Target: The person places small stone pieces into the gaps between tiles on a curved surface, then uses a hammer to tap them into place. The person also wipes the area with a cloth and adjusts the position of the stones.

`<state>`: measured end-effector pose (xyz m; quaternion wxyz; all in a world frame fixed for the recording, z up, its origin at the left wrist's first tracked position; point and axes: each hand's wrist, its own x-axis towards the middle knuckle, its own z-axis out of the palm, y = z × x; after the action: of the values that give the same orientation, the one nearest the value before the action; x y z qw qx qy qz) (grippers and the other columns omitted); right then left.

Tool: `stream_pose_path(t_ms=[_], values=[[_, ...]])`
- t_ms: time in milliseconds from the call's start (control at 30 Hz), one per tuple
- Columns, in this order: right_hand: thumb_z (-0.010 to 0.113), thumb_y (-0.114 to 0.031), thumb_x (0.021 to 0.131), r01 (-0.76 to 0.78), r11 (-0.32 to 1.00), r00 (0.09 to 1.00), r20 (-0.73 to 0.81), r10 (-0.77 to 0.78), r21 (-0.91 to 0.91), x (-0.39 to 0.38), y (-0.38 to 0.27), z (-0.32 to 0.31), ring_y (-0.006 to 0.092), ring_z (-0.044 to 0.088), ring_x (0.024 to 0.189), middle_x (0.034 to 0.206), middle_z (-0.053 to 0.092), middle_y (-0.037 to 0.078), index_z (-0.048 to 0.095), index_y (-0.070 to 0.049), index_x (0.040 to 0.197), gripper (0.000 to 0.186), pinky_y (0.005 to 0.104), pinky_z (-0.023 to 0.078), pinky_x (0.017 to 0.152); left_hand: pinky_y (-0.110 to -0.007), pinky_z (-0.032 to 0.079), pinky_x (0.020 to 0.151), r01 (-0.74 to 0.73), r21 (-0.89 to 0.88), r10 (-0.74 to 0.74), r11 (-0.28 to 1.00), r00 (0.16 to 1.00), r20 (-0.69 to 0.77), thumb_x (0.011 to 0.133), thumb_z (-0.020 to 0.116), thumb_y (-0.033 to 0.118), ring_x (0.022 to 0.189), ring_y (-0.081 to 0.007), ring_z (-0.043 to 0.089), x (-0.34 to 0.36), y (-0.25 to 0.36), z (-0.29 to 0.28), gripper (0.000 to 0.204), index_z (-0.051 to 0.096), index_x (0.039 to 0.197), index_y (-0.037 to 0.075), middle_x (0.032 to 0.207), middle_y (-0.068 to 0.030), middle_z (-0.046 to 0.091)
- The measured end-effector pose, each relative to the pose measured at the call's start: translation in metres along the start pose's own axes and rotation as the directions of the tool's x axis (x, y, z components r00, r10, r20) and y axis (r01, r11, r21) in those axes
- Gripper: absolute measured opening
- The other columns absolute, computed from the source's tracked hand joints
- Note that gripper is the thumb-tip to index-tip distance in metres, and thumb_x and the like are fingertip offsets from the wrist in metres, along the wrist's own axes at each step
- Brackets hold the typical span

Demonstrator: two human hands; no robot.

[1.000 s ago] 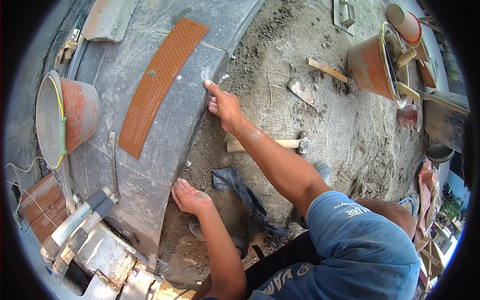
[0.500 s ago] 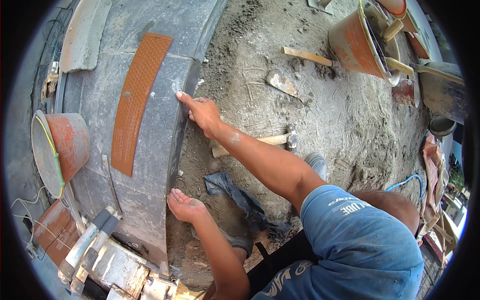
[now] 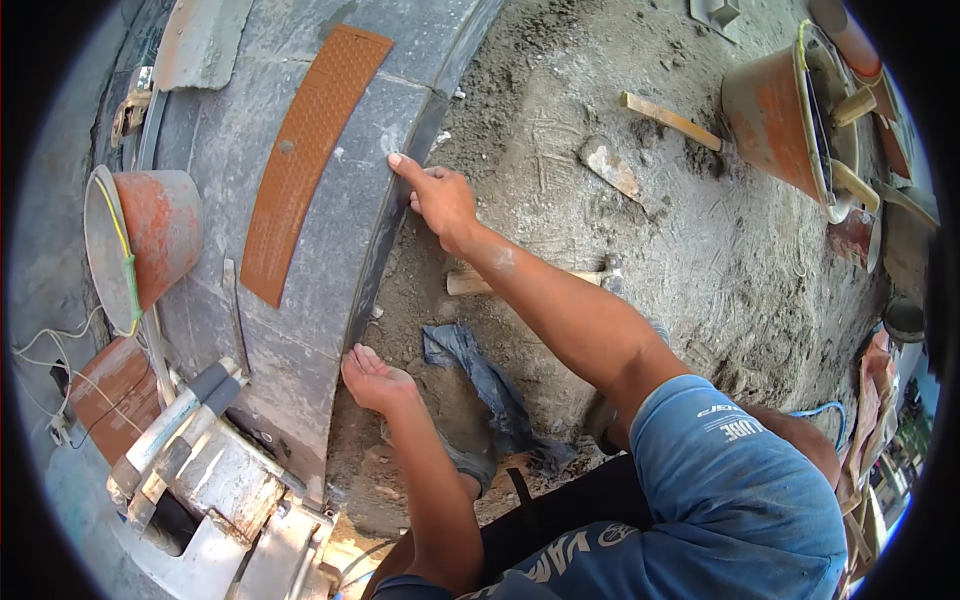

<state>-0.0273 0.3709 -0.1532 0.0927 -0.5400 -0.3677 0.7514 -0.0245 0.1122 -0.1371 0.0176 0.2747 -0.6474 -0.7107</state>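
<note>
My right hand [image 3: 440,205] grips the edge of a grey stone slab [image 3: 320,300], thumb on top and fingers against its side. Farther down that edge, my left hand [image 3: 378,385] is turned palm up, its fingers loosely curved and fingertips touching the slab's side. An orange-brown strip with a dimpled surface [image 3: 305,160] lies on the slab, left of my right hand. On the sandy ground beside the slab are a hammer [image 3: 470,282], partly hidden behind my right forearm, and a dark crumpled cloth [image 3: 490,390].
An orange bucket [image 3: 165,235] stands on the left, above pale pipes and tools [image 3: 180,420]. At upper right are a bucket with tools [image 3: 760,130], a wooden-handled tool [image 3: 660,115], a flat blade [image 3: 610,170] and a dark container [image 3: 905,320]. A thin metal bar [image 3: 230,320] lies on the slab.
The view shifted, moving the scene down-left, then back up and right. Both my hands stay at the slab's edge, with little visible change in their grip.
</note>
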Motion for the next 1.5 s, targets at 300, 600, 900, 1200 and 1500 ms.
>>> stream_pose_path(t_ms=[300,600,900,1200,1500], values=[[0.067,-0.06,0.076,0.007,0.985,0.99,0.134,-0.031,0.174,0.006,0.01,-0.005,0.0377,0.05,0.119,0.13,0.04,0.035,0.025,0.022,0.133,0.108,0.0405,0.044,0.102,-0.032,0.046,0.085,0.087,-0.217,-0.109,0.972,0.99,-0.094,0.088,0.066,0.015,0.098,-0.0184,0.056,-0.009,-0.012,-0.007,0.038,0.054,0.119,-0.002,0.12,-0.011,0.058],[0.064,-0.064,0.078,0.056,0.982,0.985,0.15,-0.084,0.183,0.012,0.017,0.001,0.0422,0.042,0.127,0.135,0.032,0.037,0.016,0.022,0.136,0.114,0.0427,0.04,0.105,-0.025,0.05,0.07,0.0,-0.139,-0.013,0.99,0.996,-0.088,0.085,0.067,0.0,0.078,-0.0127,0.061,0.006,-0.021,-0.018,0.015,0.064,0.1,-0.002,0.089,-0.006,0.066],[0.058,-0.065,0.081,0.106,0.982,0.976,0.172,-0.133,0.159,0.005,0.011,0.006,0.044,0.031,0.133,0.139,0.023,0.037,0.011,0.021,0.138,0.113,0.0457,0.035,0.109,-0.03,0.05,0.075,0.171,-0.349,-0.201,0.922,0.978,-0.054,0.081,0.064,-0.002,0.078,-0.0195,0.06,0.02,-0.035,-0.028,0.016,0.058,0.095,0.002,0.09,-0.0081,0.063],[0.054,-0.062,0.085,0.121,0.983,0.966,0.209,-0.149,0.14,0.017,0.023,-0.004,0.0478,0.031,0.131,0.136,0.023,0.039,0.01,0.02,0.137,0.106,0.0501,0.035,0.109,-0.037,0.047,0.093,0.516,-0.495,-0.56,0.699,0.826,0.07,0.084,0.064,0.012,0.101,-0.028,0.057,0.025,-0.033,-0.032,0.028,0.053,0.105,-0.003,0.111,-0.0167,0.058],[0.048,-0.058,0.09,0.12,0.984,0.946,0.285,-0.154,0.133,0.015,0.017,-0.004,0.0451,0.023,0.137,0.144,0.015,0.036,0.005,0.017,0.141,0.1,0.0515,0.028,0.113,-0.044,0.04,0.103,0.517,-0.496,-0.492,0.698,0.849,0.194,0.085,0.062,0.021,0.113,-0.0333,0.053,0.024,-0.025,-0.022,0.055,0.039,0.127,-0.008,0.128,-0.0219,0.049]])
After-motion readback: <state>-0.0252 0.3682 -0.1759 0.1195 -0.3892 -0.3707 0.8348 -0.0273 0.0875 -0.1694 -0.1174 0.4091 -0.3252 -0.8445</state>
